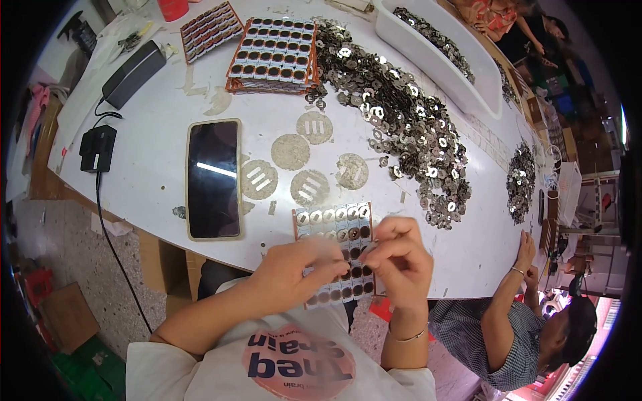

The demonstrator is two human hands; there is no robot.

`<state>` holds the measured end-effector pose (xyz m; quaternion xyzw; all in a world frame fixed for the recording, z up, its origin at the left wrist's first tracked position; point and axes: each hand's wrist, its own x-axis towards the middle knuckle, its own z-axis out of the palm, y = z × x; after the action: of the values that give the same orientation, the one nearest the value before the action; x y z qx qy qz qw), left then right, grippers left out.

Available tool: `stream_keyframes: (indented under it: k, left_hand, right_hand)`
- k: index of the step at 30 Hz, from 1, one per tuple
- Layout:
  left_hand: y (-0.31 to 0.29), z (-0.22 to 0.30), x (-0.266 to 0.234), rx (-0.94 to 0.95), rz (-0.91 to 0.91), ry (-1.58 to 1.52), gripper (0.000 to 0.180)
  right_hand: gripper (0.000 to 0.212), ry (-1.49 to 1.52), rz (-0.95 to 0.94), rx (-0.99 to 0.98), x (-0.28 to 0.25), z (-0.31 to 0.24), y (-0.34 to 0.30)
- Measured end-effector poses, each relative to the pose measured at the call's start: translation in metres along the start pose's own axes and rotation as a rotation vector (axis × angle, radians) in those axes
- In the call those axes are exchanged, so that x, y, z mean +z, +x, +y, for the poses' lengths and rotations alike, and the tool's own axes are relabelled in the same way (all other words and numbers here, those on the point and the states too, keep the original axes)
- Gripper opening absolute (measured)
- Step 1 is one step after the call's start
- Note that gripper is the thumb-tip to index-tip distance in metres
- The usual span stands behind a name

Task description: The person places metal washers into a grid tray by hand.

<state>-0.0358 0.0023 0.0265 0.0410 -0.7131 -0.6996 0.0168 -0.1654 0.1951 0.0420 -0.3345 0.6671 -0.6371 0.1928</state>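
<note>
A panel of blue-white square cells (334,226) lies in front of me at the table's near edge, under both hands. Shiny metal pieces (329,215) sit in its far rows, while dark round centres (356,281) show in cells nearer me and to the right. My left hand (297,271) is over the panel's left side, its fingers curled and smeared by motion, so their grip is unclear. At the right side, my right hand (403,260) has thumb and forefinger pinched together over the cells; what is between them is too small to make out.
Beyond the panel spreads a heap of small metal pieces (408,127), with a white bin (491,100) behind it. Stacked panels (274,57) and a phone (214,180) lie to the left, near a black adapter (98,148). A co-worker (508,321) sits at the right.
</note>
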Motion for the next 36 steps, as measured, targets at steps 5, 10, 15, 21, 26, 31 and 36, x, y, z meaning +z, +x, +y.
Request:
stream_keyframes:
  k: [5,10,15,21,26,31,36]
  left_hand:
    - [-0.002,-0.017,0.013,0.565,0.134,0.749,0.011]
    - [-0.002,-0.015,0.014,0.522,0.058,0.880,0.007]
    - [-0.002,-0.017,0.013,0.517,0.062,0.890,0.006]
    - [-0.002,-0.016,0.013,0.503,0.058,0.899,0.004]
    - [-0.002,-0.017,0.013,0.506,0.062,0.910,0.003]
    - [-0.002,-0.018,0.013,0.527,0.082,0.921,0.003]
    - [-0.002,-0.017,0.013,0.525,0.087,0.927,0.004]
  right_hand:
    - [0.018,-0.027,0.021,0.123,-0.031,-0.005,0.014]
    - [0.019,-0.390,-0.168,0.372,-0.041,-0.009,0.023]
    - [0.016,-0.382,-0.211,0.364,-0.041,-0.001,0.031]
    - [0.015,-0.498,-0.233,0.271,-0.028,-0.001,0.034]
    - [0.017,-0.531,-0.213,0.201,-0.024,0.002,0.032]
    - [0.019,-0.514,-0.142,0.157,-0.024,0.006,0.027]
    - [0.019,-0.473,-0.110,0.262,-0.023,0.005,0.028]
